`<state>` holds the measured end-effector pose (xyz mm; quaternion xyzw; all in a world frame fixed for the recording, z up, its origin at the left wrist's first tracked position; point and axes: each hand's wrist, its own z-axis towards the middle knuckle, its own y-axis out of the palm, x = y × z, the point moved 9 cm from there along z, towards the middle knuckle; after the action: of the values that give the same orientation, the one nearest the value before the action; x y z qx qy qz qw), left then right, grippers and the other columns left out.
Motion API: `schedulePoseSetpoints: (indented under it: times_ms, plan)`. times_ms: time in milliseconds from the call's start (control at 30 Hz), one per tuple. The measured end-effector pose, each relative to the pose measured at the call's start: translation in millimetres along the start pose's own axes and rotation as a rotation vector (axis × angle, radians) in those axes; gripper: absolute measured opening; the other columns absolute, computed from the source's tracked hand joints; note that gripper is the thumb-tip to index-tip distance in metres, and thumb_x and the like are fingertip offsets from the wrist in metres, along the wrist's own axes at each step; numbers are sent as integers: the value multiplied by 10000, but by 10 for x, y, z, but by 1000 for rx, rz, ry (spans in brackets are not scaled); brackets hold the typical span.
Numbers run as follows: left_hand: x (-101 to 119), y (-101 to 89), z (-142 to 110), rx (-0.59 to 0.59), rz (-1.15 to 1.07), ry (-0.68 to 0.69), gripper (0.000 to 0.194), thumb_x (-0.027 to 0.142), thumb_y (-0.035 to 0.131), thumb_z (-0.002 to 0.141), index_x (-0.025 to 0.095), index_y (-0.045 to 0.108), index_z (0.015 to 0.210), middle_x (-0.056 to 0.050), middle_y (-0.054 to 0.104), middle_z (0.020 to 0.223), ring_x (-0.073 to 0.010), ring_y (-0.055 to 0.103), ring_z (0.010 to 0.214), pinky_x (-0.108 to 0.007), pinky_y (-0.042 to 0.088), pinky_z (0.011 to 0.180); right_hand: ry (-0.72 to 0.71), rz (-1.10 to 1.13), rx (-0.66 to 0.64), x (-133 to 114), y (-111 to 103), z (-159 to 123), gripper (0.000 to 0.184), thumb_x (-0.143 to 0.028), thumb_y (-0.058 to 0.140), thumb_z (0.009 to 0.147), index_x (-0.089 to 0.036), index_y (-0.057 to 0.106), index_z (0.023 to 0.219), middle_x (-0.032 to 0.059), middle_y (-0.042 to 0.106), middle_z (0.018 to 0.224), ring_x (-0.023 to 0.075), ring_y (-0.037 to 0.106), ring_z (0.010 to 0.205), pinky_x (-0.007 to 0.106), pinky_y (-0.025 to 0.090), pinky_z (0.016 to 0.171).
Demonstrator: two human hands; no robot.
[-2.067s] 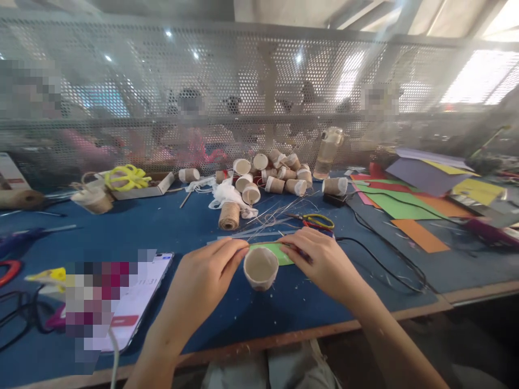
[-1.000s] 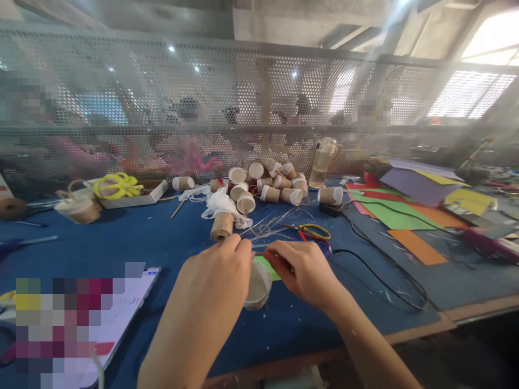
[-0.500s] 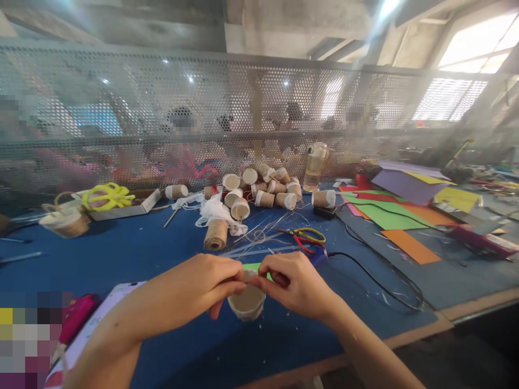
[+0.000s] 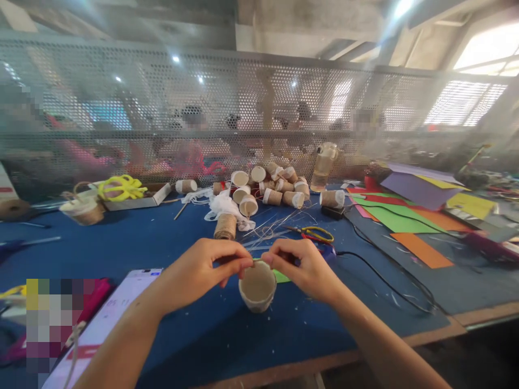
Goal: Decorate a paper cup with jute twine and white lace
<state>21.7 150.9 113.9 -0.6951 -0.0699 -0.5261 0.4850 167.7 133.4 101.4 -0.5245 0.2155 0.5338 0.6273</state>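
A small pale paper cup (image 4: 258, 292) with a whitish trim round its lip is in front of me, its mouth tipped toward me. My left hand (image 4: 217, 265) pinches at the far left part of its rim, thumb against forefinger. At the far right part of the same rim, my right hand (image 4: 302, 270) pinches in the same way. Whether a thin strip lies between the fingertips is too small to make out. A piece of green paper (image 4: 281, 276) shows behind the cup, partly covered by my right hand.
Beyond my hands stand a twine spool (image 4: 225, 227), white lace (image 4: 224, 208) and several twine-wrapped cups (image 4: 272, 196). Scissors (image 4: 318, 234) and a black cable (image 4: 381, 281) lie to the right, near coloured paper (image 4: 421, 251). A phone (image 4: 109, 319) lies at left; a bottle (image 4: 323, 168) stands behind.
My view has shifted, so the table's things appear further right. My fingertips have moved apart along the rim, and more of the cup's inside shows.
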Motion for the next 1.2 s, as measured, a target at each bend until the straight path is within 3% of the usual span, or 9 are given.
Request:
schedulePoseSetpoints:
  times_ms: [100,267,533,833,1200]
  plan:
    - [-16,-56,9,126,-140,38,258,420,625,949,201,729,858,35,649,715,-72,513,546,-192,413,537,51,61,7,14,-16,97,433,-517,604,953,-164,594,702,-49,432,612,90,346,578,243,252,525]
    - [-132,-93,40,193,-269,53,279,430,618,944,181,696,845,45,610,682,-51,480,492,-189,371,488,70,261,-38,-14,61,203,465,-565,618,919,-170,566,679,-69,398,579,75,302,527,237,236,500]
    - [-203,61,116,154,-428,23,301,401,663,917,131,705,790,31,597,656,-34,418,447,-200,280,432,101,403,-59,167,128,113,503,-603,615,919,-180,520,662,-95,345,512,56,245,451,226,199,443]
    - [-158,166,57,72,-537,53,206,334,701,915,138,749,871,20,630,700,-32,466,508,-191,330,492,82,584,-87,147,149,61,502,-585,655,889,-193,473,635,-106,312,481,44,215,415,219,139,415]
    - [-121,204,78,121,-565,99,235,362,659,940,150,676,840,44,573,698,-38,431,532,-197,313,512,115,652,-48,184,229,26,516,-581,667,868,-198,421,625,-99,336,539,19,217,405,199,126,391]
